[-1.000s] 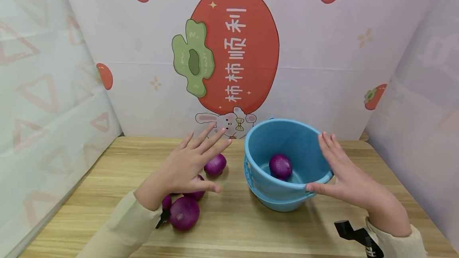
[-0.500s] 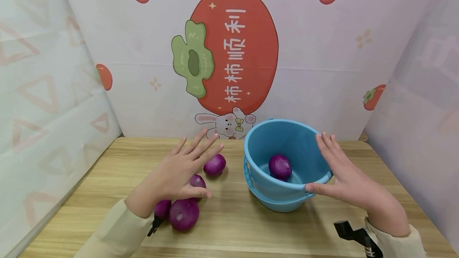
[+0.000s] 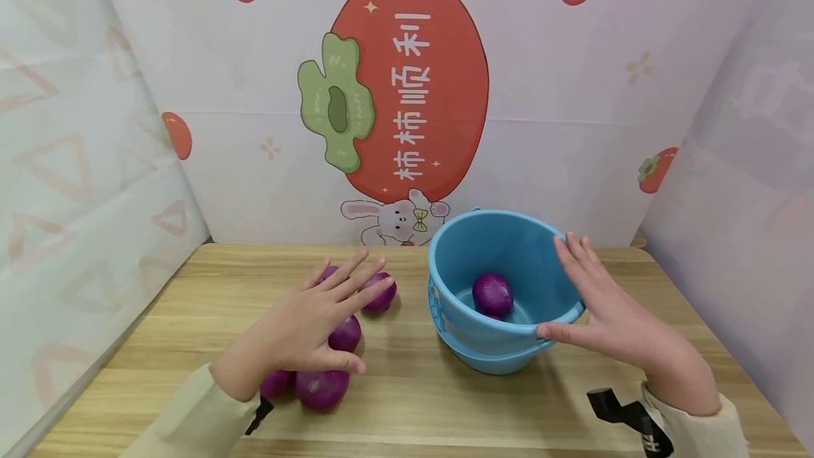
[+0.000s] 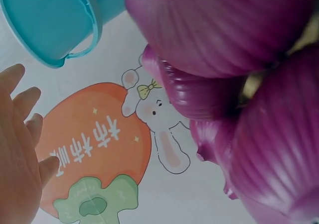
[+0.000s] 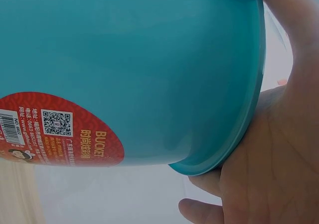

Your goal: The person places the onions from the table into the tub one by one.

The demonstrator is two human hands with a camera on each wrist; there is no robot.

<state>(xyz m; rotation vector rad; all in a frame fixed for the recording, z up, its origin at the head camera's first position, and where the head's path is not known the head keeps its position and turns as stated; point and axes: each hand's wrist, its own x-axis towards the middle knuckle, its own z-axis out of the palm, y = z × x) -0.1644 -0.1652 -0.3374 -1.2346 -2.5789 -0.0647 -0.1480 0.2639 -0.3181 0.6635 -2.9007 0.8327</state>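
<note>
My left hand hovers with spread, straight fingers over a loose group of purple onions. One large onion lies just below the hand, another by its thumb, and a farther onion beyond the fingers; the hand partly hides others. In the left wrist view, onions fill the right side. On the right stands a blue bucket, holding a purple onion with a bit of another showing beneath. My right hand rests against the bucket's rim, its fingers extended and thumb at the near edge.
A wooden table bears the onions and bucket. Behind it hangs a white backdrop printed with persimmons and a rabbit. Pale fabric walls stand at both sides. The bucket carries a red label.
My left hand has drawn back left and slightly down, so an onion behind its fingertips now shows. The right hand stays at the bucket's rim. The whole head view has shifted slightly.
</note>
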